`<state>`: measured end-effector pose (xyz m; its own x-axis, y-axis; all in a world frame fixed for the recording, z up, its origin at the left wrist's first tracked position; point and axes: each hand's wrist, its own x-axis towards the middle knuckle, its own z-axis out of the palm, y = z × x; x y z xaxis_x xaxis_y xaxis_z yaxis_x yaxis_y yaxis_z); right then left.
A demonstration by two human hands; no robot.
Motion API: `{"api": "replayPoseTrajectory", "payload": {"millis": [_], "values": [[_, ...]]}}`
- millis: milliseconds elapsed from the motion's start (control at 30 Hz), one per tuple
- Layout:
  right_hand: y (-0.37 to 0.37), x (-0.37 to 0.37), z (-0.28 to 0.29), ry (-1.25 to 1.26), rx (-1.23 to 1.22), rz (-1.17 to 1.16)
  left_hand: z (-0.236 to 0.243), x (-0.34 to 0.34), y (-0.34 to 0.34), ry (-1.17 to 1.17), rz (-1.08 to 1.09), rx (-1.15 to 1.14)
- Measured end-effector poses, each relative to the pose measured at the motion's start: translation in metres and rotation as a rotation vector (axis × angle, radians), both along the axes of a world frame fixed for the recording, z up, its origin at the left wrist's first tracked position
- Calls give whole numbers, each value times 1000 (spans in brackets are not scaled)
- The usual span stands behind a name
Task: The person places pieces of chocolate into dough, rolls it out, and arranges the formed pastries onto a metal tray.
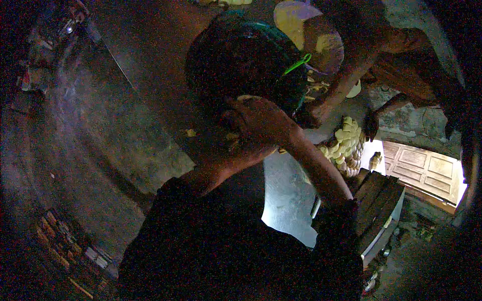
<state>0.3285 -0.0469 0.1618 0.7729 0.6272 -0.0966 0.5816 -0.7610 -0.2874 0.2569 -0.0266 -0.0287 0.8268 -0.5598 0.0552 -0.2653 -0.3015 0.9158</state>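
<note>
My right hand (261,116) is bent over in front of a dark, round tub (251,26) with a greenish rim. Its fingers are curled, and a pale rounded piece (247,98) shows at their upper edge. Below it my left hand (240,146) comes close in, mostly covered by the right hand and wrist. Small yellowish-brown bits (232,136) show between the two hands. Dim light and grain hide what the left fingers hold. A bright green handle (297,66) with a loop at its end sticks out over the tub's right side.
Another person's arm (341,83) reaches in from the right. Beyond the tub stands a round yellowish tray (329,47). Pale rounded pieces (346,140) are heaped at the right, near a dark slatted wooden bench (376,200). A panelled door (419,168) stands in bright light.
</note>
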Motion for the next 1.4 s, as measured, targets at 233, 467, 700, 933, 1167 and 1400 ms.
{"api": "replayPoseTrajectory", "payload": {"millis": [233,467,700,933,1167,1400], "values": [[-18,2,-20,419,258,-429,12,-71,51,374,-21,-172],[-44,-117,71,365,969,-613,174,-69,167,630,189,-178],[-49,-281,113,749,1511,-970,283,-109,164,-57,-61,-319],[-26,-419,116,469,1901,-855,250,-238,120,1278,-358,-663],[-45,-578,63,250,1702,-1024,262,-343,86,1415,-389,-530],[-56,-653,130,-136,960,-1171,266,-402,49,1169,-526,-423]]}}
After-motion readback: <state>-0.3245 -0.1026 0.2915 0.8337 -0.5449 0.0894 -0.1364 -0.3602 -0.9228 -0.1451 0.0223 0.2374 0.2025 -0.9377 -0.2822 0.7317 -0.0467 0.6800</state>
